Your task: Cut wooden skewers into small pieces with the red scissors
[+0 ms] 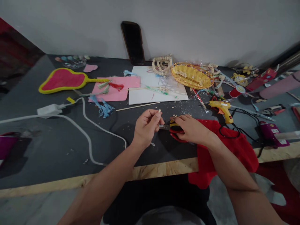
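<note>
Between thumb and forefinger, my left hand [147,126] pinches a small pale piece [159,111], raised a little above the dark table. My right hand [191,128] curls over the red, yellow and black handles of what look like scissors [175,127]. Their metal end points left, towards my left hand, and the palm side of the grip is hidden. Pale crumbs and tiny cut bits lie around both hands. A thin wooden stick [138,106] lies just beyond my left hand. Under my right forearm is a red cloth [236,153], hanging over the front edge.
A yellow glue gun [221,109] with a black cord lies right. Behind are a yellow wicker basket [192,76], a white board [140,98] and a phone [133,43] against the wall. Left are a pink-and-yellow fan [67,79], blue tassels [103,107] and a white cable [89,140].
</note>
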A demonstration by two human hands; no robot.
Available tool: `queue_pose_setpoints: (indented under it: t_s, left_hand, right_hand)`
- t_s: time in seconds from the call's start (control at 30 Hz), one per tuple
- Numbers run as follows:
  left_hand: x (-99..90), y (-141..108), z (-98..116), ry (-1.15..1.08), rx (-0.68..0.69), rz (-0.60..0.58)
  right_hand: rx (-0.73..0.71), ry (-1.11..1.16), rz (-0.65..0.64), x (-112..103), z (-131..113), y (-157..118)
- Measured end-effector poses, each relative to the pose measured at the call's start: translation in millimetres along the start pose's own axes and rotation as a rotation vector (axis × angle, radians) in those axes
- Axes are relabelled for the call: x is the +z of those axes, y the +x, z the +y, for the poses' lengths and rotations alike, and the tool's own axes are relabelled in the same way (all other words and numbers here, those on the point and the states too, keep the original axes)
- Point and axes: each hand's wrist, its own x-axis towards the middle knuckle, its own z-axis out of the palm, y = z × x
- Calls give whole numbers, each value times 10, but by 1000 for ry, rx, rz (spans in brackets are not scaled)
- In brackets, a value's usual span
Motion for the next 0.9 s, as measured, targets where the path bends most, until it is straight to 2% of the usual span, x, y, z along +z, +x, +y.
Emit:
queue_pose_setpoints:
  t_s: [0.1,0.17,0.33,0.4,0.5,0.7,0.9]
  left_hand:
    - [-2,-13,9,-2,32,-26]
    - [-3,-21,19,-13,48,-50]
    - [6,-31,47,-42,55,-51]
    - [9,-28,54,-52,55,-35]
    - [2,-18,61,-49,54,-19]
    - [-25,8,68,-34,41,7]
    - [-35,29,34,-62,58,-18]
  right_hand:
    - [32,23,18,-21,-22,10]
    - [79,91,92,-33,0,20]
    - [209,416,518,5,167,70]
    - [216,594,601,20,202,83]
    - [174,649,572,-12,155,67]
    - [9,523,367,-101,-22,9]
    - [-50,494,256,-90,-8,0]
